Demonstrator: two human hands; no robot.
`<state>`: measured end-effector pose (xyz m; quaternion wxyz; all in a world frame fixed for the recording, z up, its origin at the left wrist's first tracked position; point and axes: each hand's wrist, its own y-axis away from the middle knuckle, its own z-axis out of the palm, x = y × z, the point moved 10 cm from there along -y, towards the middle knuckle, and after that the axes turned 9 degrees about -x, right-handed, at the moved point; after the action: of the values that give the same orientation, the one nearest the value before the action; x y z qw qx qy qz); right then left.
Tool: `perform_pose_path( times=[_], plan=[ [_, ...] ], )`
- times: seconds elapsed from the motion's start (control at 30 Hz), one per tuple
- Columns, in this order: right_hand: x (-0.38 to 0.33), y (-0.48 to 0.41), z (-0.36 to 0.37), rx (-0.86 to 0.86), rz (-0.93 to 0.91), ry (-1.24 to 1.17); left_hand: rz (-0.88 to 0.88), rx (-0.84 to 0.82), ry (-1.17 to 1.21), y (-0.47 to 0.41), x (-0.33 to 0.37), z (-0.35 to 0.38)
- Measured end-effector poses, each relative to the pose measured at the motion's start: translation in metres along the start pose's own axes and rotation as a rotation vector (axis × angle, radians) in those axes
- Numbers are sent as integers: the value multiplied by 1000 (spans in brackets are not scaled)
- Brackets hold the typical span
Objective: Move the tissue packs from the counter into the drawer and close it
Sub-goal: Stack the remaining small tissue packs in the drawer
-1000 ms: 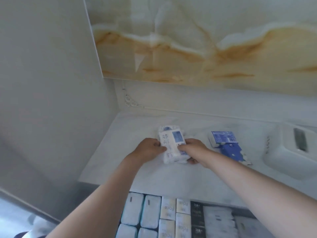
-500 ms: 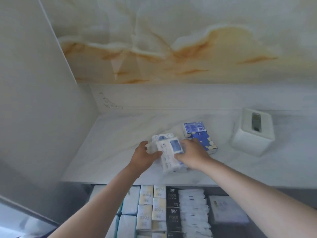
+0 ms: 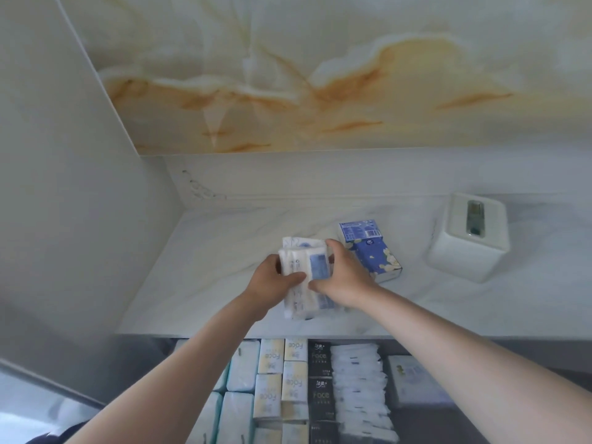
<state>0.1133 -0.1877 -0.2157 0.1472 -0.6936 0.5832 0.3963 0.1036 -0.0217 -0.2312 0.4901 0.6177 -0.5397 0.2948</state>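
Both hands hold a stack of white tissue packs [image 3: 304, 267] with blue labels just above the marble counter [image 3: 198, 277], near its front edge. My left hand [image 3: 272, 280] grips the stack's left side, thumb across its front. My right hand [image 3: 344, 277] grips the right side, fingers curled over the top. A blue flowered tissue pack [image 3: 371, 248] lies on the counter just right of my right hand. Below the counter edge the open drawer [image 3: 426, 421] shows rows of tissue packs [image 3: 285, 379] in white, yellow and black.
A white tissue box [image 3: 471, 241] with a slot on top stands on the counter at the right. A plain wall closes the left side, and a marbled backsplash rises behind. A flat white pack [image 3: 413, 379] lies in the drawer's right part.
The stack has come toward the counter's front edge, held by both hands. The view has tilted down and right, showing more of the drawer and the white tissue box.
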Motion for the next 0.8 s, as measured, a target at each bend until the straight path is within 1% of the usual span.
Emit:
perform_pose_path(
  times=[0.07, 0.13, 0.2, 0.27, 0.33, 0.37, 0.43, 0.57, 0.67, 0.8],
  plan=[
    [-8, 8, -1, -34, -50, -99, 61, -37, -26, 14, 12, 4],
    [-17, 19, -6, -41, -113, -130, 102, -40, -75, 31, 20, 5],
    [-25, 32, -11, -39, -176, -80, 114, -24, -85, 48, 20, 3],
    [-30, 47, -12, -63, -214, -27, 128, -27, -162, 65, 18, 4],
    [-31, 64, -7, -105, -227, 40, 173, -41, -211, 84, 17, 9],
    [-31, 72, -4, -120, -231, 85, 211, -42, -198, 95, 18, 12],
    [-32, 90, 5, -150, -232, 174, 271, -49, -188, 115, 18, 17],
    [-25, 119, 19, -203, -225, 286, 317, -94, -349, 140, 7, 35],
    [-9, 140, 24, -261, -208, 391, 310, -192, -374, 152, -2, 58],
    [29, 176, 33, -385, -75, 533, 306, -350, -383, 171, -10, 103]
  ],
)
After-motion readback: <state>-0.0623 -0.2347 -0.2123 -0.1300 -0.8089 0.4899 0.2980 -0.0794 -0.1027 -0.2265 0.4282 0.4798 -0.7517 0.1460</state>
